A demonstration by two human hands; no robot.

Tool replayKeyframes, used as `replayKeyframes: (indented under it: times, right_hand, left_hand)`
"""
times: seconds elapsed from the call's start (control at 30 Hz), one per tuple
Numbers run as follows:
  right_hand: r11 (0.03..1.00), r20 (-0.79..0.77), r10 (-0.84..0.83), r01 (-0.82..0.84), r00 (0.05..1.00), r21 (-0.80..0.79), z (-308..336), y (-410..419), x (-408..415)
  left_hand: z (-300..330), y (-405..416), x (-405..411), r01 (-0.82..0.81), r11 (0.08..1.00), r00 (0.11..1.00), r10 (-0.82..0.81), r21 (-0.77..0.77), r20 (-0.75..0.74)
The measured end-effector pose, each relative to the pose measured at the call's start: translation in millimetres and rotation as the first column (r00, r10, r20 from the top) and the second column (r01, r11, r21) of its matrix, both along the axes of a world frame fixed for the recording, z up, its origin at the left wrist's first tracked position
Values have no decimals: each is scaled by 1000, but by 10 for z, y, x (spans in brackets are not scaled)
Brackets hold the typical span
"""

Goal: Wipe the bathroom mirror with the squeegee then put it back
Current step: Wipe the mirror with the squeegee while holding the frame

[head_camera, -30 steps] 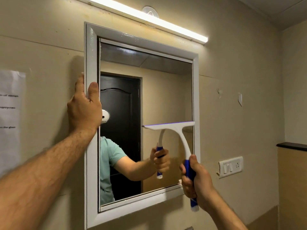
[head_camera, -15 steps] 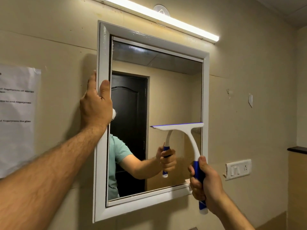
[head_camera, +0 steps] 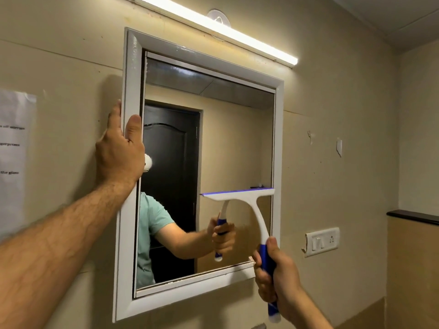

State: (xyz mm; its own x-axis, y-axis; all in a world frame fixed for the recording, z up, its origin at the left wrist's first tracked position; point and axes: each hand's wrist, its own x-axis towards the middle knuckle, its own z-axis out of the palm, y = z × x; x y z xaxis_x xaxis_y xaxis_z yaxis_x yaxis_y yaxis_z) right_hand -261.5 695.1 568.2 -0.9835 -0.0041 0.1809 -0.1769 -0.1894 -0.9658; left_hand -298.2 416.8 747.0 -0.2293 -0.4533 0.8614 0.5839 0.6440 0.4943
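Observation:
A white-framed mirror (head_camera: 129,210) hangs on the beige wall. My left hand (head_camera: 118,153) grips the frame's left edge, fingers around its outer side and thumb on the front. My right hand (head_camera: 276,279) is closed around the blue handle of a white squeegee (head_camera: 255,210). Its blue-edged blade lies level against the glass in the lower right of the mirror, its right end at the frame's inner edge. The glass reflects a person's arm, the squeegee and a dark door.
A lit tube light (head_camera: 213,29) runs above the mirror. A paper notice (head_camera: 14,150) is stuck on the wall at left. A white switch plate (head_camera: 320,242) sits to the right of the mirror, beside a dark ledge (head_camera: 413,216).
The view has shifted, so the mirror sits further right in frame. The squeegee blade stays in the mirror's lower right part; the left hand keeps its hold on the frame.

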Motion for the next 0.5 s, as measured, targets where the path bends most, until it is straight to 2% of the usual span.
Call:
replayKeyframes:
  times: [0.23, 0.5]
  right_hand:
    - [999, -123, -17, 20, 992, 25, 375, 17, -35]
    - [1000, 36, -10, 10, 999, -24, -157, -28, 40]
  left_hand:
    - [2, -7, -1, -2, 1000, 1000, 2, -20, -9]
    - [-101, -11, -6, -43, 999, 999, 42, 9, 26]
